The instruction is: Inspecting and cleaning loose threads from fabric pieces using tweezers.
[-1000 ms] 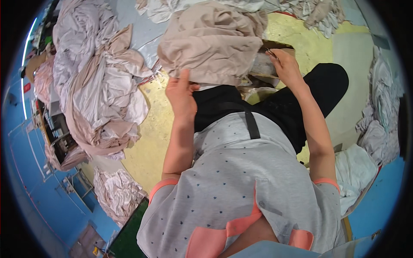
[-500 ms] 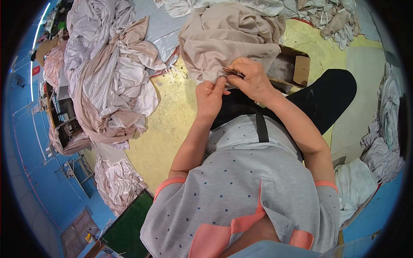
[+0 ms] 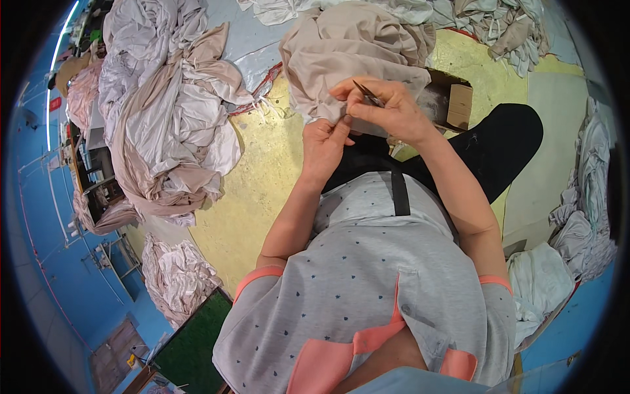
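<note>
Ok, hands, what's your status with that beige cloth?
Left hand gripping beige cloth at near edge. Right hand holding dark pointed tool close by. Open cardboard box beside cloth.

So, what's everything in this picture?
cloth bundle: one, beige, top centre
pointed tool: one, dark, near bundle
cardboard box: one, brown, right of bundle
large cloth heap: one, pale, left
small cloth heap: one, pinkish, lower left
other heaps: several, pale, top and right
panel: one, green, lower left
floor: one, partly yellow, beneath
walls: count unclear, blue, both sides
clutter: uncountable, mixed, left
shirt: one, grey, lower centre
trousers: one pair, black, centre
left hand: one, bare, at bundle's edge
right hand: one, bare, holding tool
</note>
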### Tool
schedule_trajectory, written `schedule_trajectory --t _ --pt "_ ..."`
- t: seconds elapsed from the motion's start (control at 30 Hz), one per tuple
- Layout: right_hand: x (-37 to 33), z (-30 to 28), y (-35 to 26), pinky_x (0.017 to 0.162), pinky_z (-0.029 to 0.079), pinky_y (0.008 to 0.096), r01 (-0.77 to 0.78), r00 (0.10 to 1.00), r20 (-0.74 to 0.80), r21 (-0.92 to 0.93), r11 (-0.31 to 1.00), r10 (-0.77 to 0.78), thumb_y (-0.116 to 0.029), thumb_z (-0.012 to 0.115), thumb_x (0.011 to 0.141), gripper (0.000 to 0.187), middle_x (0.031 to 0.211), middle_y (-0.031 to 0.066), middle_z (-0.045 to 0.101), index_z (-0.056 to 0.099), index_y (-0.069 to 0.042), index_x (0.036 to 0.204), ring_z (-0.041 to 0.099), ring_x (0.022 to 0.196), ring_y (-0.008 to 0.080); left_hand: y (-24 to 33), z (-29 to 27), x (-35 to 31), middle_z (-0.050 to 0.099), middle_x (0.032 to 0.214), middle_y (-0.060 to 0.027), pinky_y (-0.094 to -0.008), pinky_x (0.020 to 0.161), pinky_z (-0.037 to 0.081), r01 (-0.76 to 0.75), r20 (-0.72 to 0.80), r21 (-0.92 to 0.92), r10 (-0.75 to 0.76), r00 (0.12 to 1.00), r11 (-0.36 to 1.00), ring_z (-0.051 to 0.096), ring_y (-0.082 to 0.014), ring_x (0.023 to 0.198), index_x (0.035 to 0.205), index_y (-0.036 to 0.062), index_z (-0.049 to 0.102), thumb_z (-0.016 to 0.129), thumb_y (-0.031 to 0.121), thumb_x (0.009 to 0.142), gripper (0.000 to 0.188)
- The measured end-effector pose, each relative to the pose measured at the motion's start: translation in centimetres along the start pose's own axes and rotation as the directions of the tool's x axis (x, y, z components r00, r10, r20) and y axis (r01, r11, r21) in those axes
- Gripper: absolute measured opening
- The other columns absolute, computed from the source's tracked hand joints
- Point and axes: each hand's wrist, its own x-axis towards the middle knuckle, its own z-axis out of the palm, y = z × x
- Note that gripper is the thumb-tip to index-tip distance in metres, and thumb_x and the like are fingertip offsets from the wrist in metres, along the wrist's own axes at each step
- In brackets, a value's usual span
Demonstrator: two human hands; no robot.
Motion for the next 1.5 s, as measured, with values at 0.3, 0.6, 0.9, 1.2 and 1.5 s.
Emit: schedule_trajectory --t 0.3,0.6,0.9,1.2,1.5 --pt "-0.4 -1.2 2.7 0.050 0.036 0.0203 -0.284 0.957 0.039 0.329 0.901 0.288 -0.013 0.059 0.091 0.014 0.066 -0.0058 0.054 0.059 -0.002 0.082 0.048 0.060 0.0035 -0.4 0.5 0.2 0.057 0.069 0.0005 -0.0231 0.051 0.048 0.028 -0.014 -0.375 -0.036 0.999 0.927 0.053 -0.0075 0.054 0.082 0.0012 0.064 0.058 0.017 0.095 0.021" --pt "-3.3 -6.3 3.5 0.057 0.045 0.0363 0.137 0.991 0.104 -0.789 0.599 -0.090 -0.002 0.059 0.079 0.011 0.070 0.0164 0.055 0.056 -0.002 0.090 0.058 0.062 0.0310 -0.1 0.2 0.3 0.054 0.069 0.0014 -0.0227 0.051 0.048 0.066 -0.063 -0.463 -0.107 0.992 0.884 0.051 -0.0072 0.055 0.076 0.0036 0.060 0.058 0.018 0.095 0.024" --pt "-8.0 -15.1 2.3 0.070 0.049 0.0412 -0.446 0.881 -0.416 -0.889 0.101 0.226 -0.004 0.060 0.081 0.017 0.089 0.0187 0.064 0.060 -0.003 0.098 0.063 0.083 0.0360 1.1 -1.2 0.1 0.063 0.070 -0.0039 -0.0205 0.050 0.045 0.074 -0.059 -0.110 -0.081 0.995 0.991 0.062 -0.0115 0.061 0.079 -0.0005 0.061 0.063 0.021 0.092 0.025" --pt "-3.5 -2.9 -0.1 0.073 0.049 0.0284 -0.059 0.997 -0.064 -0.496 0.867 0.031 -0.008 0.068 0.079 0.024 0.090 0.0125 0.064 0.064 -0.001 0.102 0.061 0.076 0.0213 1.8 -1.1 1.3 0.062 0.070 -0.0040 -0.0202 0.048 0.046 0.118 -0.145 -0.286 -0.164 0.976 0.951 0.059 -0.0091 0.060 0.075 0.0022 0.061 0.066 0.013 0.088 0.018" --pt "-2.8 -2.0 2.4 0.061 0.043 0.0334 0.065 0.994 0.107 -0.748 0.660 0.024 -0.007 0.068 0.078 0.013 0.076 0.0147 0.053 0.060 0.001 0.085 0.055 0.067 0.0258 1.1 -1.4 1.1 0.063 0.072 -0.0034 -0.0207 0.049 0.050 0.110 -0.126 -0.529 -0.206 0.971 0.842 0.059 -0.0088 0.058 0.082 0.0037 0.061 0.063 0.009 0.089 0.009"
